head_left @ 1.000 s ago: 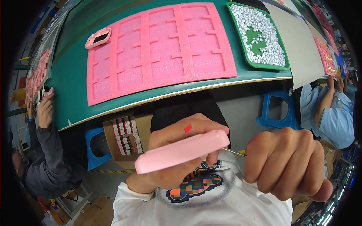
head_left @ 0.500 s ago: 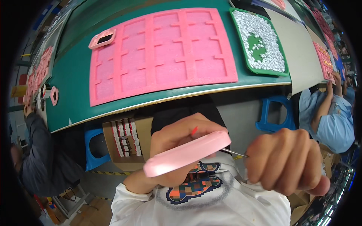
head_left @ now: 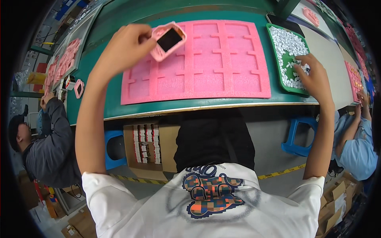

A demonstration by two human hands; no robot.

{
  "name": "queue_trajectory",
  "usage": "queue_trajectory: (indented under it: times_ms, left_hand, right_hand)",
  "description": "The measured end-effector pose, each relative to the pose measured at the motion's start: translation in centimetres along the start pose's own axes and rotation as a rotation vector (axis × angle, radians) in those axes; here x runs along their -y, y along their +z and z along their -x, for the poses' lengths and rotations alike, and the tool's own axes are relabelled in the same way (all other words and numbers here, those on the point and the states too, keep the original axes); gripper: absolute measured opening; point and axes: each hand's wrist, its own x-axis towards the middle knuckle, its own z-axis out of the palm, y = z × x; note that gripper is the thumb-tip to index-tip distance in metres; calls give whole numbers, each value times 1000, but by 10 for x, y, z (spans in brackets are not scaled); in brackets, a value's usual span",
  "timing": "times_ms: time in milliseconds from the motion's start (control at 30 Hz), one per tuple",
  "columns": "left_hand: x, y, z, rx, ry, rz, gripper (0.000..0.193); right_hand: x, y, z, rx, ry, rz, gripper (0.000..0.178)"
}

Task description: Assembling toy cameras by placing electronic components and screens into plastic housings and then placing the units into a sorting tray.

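Observation:
Up at the left, my left hand grips a pink-cased device with a dark screen between thumb and fingers. The device is tilted above the upper left part of a pink foam tray with rectangular recesses. On the right, my right hand reaches into a green tray of small white pieces. Its index finger and thumb point down among the pieces, with a small gap between their tips. The other fingers curl in, and a small dark and shiny bit shows beside them; what it is I cannot make out.
A dark flat object lies behind the green tray. Another pink device sits at the table's left end. Below are a cardboard box of small parts and blue stools. Co-workers sit on both sides.
Both hands have left my chest. The left has carried a pink case up over the foam tray. The right, then a fist with a thin metal shaft at it, has reached into the green tray.

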Motion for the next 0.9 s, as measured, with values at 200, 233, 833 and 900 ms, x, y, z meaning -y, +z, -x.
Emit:
queue_trajectory:
  times_ms: [200, 233, 833, 900]
  left_hand:
    - [31, 14, -76, 112, -64, -371, 24]
    - [32, 16, -81, 142, -58, -410, 27]
    - [108, -5, -14, 30, -13, -186, 34]
    - [124, -5, 0, 121, 27, -39, 30]
  right_hand:
    - [-5, 12, -14, 108, 81, 9, 19]
    - [-5, 13, -16, 106, 74, -5, 19]
    - [42, 11, -29, 62, -15, -187, 16]
    - [60, 15, -30, 42, -71, -232, 17]
